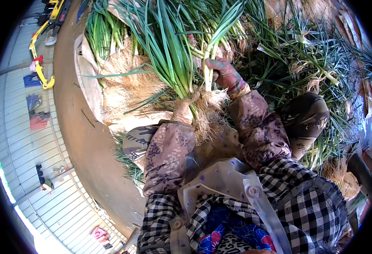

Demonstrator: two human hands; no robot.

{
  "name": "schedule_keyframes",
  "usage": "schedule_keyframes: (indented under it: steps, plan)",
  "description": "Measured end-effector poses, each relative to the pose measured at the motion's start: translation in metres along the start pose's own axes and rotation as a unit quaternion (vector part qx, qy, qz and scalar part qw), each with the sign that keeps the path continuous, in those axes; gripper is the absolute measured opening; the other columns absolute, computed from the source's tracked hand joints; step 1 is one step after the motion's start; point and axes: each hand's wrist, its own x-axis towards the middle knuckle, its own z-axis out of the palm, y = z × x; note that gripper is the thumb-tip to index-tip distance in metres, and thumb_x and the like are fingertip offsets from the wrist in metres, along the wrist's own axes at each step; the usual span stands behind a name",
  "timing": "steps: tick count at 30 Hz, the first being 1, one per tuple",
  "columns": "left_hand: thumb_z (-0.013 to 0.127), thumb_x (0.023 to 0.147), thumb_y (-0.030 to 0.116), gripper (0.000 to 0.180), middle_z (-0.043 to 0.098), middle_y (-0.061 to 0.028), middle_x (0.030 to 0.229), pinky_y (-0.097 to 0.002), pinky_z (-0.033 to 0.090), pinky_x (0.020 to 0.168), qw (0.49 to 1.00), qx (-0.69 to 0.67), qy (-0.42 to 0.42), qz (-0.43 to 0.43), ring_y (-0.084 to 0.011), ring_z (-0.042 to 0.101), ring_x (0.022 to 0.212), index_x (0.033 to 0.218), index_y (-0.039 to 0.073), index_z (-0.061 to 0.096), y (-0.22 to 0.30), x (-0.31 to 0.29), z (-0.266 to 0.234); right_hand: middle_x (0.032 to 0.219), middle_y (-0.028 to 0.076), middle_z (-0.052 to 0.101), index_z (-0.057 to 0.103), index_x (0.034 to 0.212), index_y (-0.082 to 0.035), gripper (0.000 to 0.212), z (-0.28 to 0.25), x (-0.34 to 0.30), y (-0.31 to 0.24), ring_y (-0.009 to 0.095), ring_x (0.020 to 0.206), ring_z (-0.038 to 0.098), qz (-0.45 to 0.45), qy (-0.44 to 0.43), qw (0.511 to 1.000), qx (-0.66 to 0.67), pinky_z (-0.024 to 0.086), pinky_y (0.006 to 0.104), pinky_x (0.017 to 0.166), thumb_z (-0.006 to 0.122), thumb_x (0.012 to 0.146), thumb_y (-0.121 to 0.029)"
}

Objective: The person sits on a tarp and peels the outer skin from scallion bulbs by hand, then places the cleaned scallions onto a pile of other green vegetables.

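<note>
A bunch of scallions [174, 67] stands upright in my left hand [182, 111], whose fingers are closed round its lower stalks. Pale, hairy roots [205, 120] hang out below and beside that hand. My right hand [226, 75], in a stained, patterned glove, pinches the white stems of a smaller lot of scallions [208, 78] just to the right of the bunch. The two lots are close together, and their roots overlap. My left fingers are partly hidden behind the stalks and roots.
Bundled scallions [105, 36] lie on pale sacking [88, 72] at the far left, roots towards me. Loose scallions and leaves [296, 55] are heaped on the right. My knees [306, 116] flank the work. Brown floor [84, 139] runs along the left, before a panelled wall [16, 139].
</note>
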Motion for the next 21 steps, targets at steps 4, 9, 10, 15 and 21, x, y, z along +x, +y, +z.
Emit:
schedule_keyframes:
  steps: [4,9,10,15,21]
  plan:
    - [0.065,0.077,0.018,0.029,0.062,-0.0082,0.084,-0.0308,0.051,0.057,1.0,-0.006,0.021,-0.006,-0.0195,0.06,0.065,0.099,0.001,0.056,0.002,0.006,-0.006,0.081,0.011,0.061,0.061,0.091,0.001,0.032,0.017,0.009,0.019,0.019,0.063,0.057,-0.082,-0.032,0.99,-0.107,0.046,0.0293,0.054,0.065,0.075,-0.027]
    - [0.067,0.075,0.033,0.041,0.059,-0.0028,0.089,-0.0271,0.046,0.07,0.998,0.029,0.03,0.055,-0.0147,0.056,0.081,0.105,0.008,0.054,0.011,-0.029,0.034,0.071,0.018,0.059,0.063,0.074,-0.001,0.036,0.036,0.001,0.04,0.03,0.067,0.059,-0.091,0.101,0.708,-0.693,0.047,0.0376,0.062,0.064,0.067,-0.037]
    - [0.069,0.074,0.029,0.037,0.06,-0.0036,0.084,-0.026,0.047,0.065,0.978,0.185,0.017,0.092,-0.0148,0.057,0.074,0.1,0.006,0.056,0.012,-0.03,0.028,0.071,0.016,0.059,0.063,0.074,-0.001,0.041,0.032,0.001,0.046,0.029,0.065,0.058,-0.134,0.089,0.7,-0.695,0.047,0.0373,0.063,0.064,0.068,-0.041]
    - [0.071,0.071,0.013,0.024,0.062,-0.0112,0.078,-0.0317,0.045,0.037,0.999,0.028,0.016,0.011,-0.0162,0.06,0.06,0.086,-0.001,0.059,0.034,-0.043,0.058,0.084,0.018,0.06,0.056,0.091,0.007,0.044,0.0,0.017,0.047,0.024,0.068,0.057,-0.132,0.113,0.913,-0.37,0.046,0.0335,0.06,0.065,0.075,-0.033]
    - [0.066,0.075,0.01,0.03,0.061,-0.0078,0.088,-0.0271,0.049,0.068,0.993,-0.056,-0.034,0.103,-0.0158,0.059,0.081,0.102,0.001,0.055,0.024,-0.035,0.051,0.081,0.015,0.056,0.048,0.092,0.015,0.024,-0.096,0.003,-0.018,0.019,0.064,0.054,-0.314,0.209,0.926,-0.024,0.046,0.029,0.058,0.053,0.079,-0.005]
